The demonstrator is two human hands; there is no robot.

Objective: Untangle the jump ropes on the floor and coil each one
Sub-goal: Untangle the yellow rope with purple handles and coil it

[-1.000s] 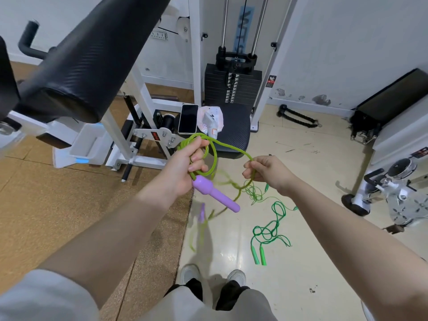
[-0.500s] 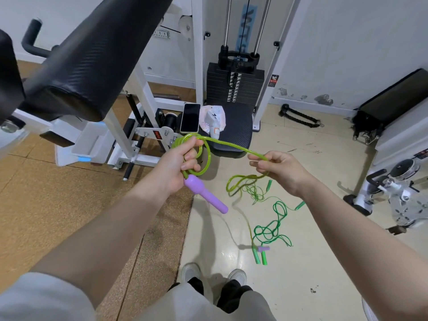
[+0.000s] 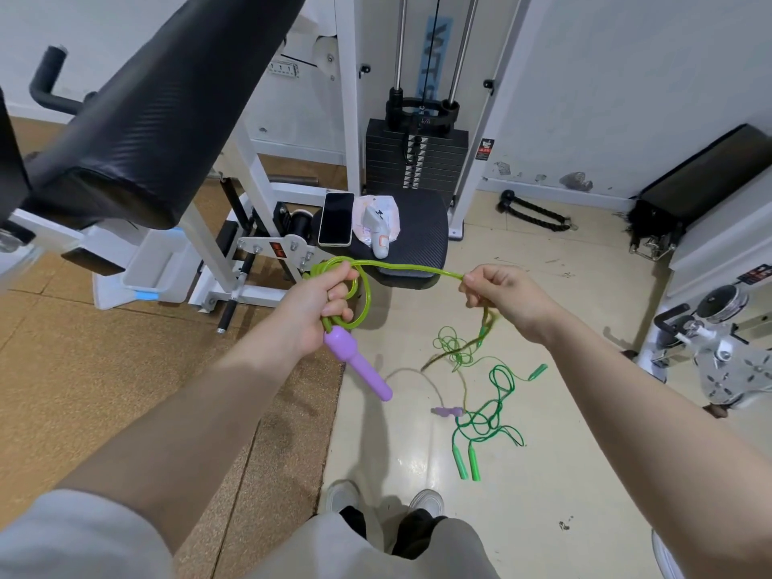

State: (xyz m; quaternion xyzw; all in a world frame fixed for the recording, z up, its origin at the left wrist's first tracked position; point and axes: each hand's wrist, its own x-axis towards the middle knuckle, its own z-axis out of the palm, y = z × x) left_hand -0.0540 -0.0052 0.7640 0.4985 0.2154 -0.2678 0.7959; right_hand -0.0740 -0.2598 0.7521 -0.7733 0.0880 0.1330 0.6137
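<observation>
My left hand grips a small coil of the lime-green jump rope, and its purple handle hangs below my fist. A taut stretch of that rope runs right to my right hand, which pinches it. From there the rope drops blurred toward the floor, where its second purple handle lies. A darker green jump rope lies tangled on the tiles with its two green handles side by side. A thinner green rope lies in a loose knot just behind it.
A white weight machine with a black padded seat stands ahead, holding a phone and a white device on a packet. A big black pad overhangs at left. A black cable handle lies by the wall. More equipment stands right. My shoes are below.
My right hand has moved right and up, drawing the lime rope straight between my hands. The loose rope below it swings, and the second purple handle has come to rest on the floor.
</observation>
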